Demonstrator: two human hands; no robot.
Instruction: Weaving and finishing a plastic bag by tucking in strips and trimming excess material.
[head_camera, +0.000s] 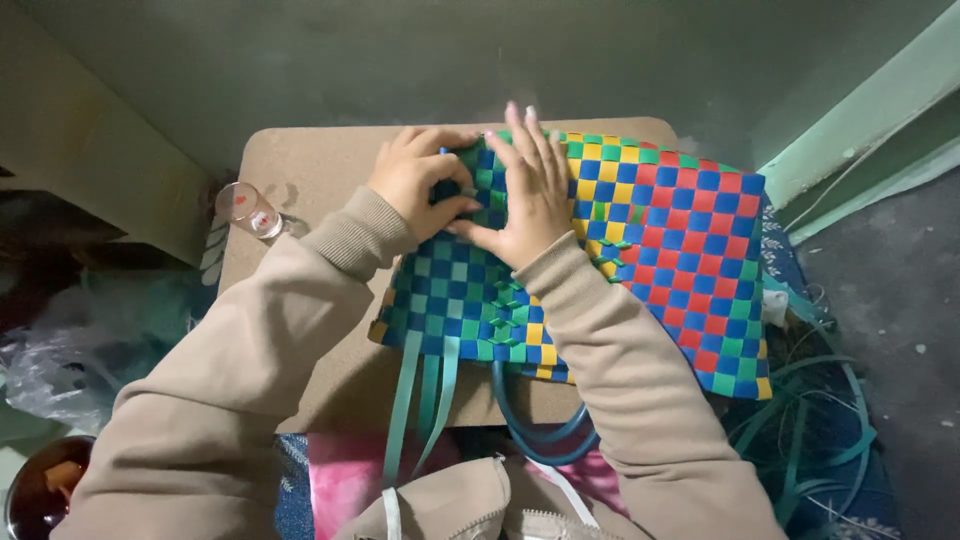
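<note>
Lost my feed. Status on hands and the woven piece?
Left hand pinching a strip at the woven bag edge. Right hand flat on it. Glass clear, left.

One woven bag (640, 250), one glass cup (248, 211), one bench (310, 170), two hands: left hand (415, 180), right hand (528, 190).

A brown board (330, 170) carries a checkered woven basket (660, 240) and a small clear glass (248, 210) near its left edge.

1 head-worn camera looks steeply down from close above onto the small tan rounded board desk (300, 170), facing the grey wall beyond; the wearer's beige sleeves fill the lower frame.
</note>
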